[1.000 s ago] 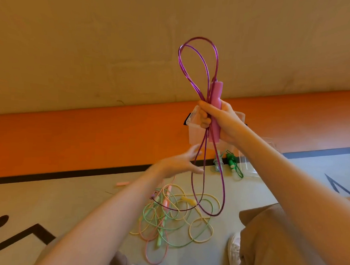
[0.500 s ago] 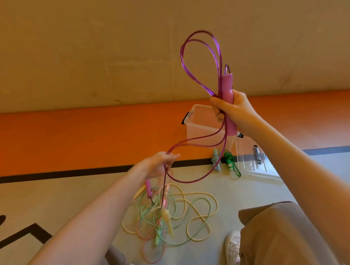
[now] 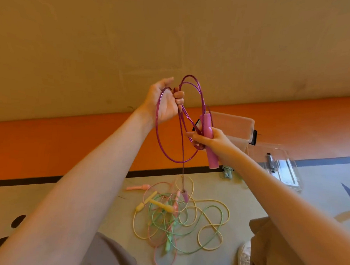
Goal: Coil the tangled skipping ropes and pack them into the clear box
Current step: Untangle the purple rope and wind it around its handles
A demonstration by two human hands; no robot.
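left hand [image 3: 167, 101]: curled round purple rope [image 3: 157, 131] loops | right hand [image 3: 210, 142]: grips pink handle [image 3: 208, 139] | clear box [image 3: 238, 122]: behind

The right hand [image 3: 211, 140] covers the middle of the pink handle [image 3: 208, 141], and where the purple rope [image 3: 170, 132] runs under its curled fingers cannot be told. Behind those fingers the clear box [image 3: 236, 124] is partly hidden (its lower half especially). Beyond the wrist, the box lid [image 3: 284, 168] blurs, its contents unreadable
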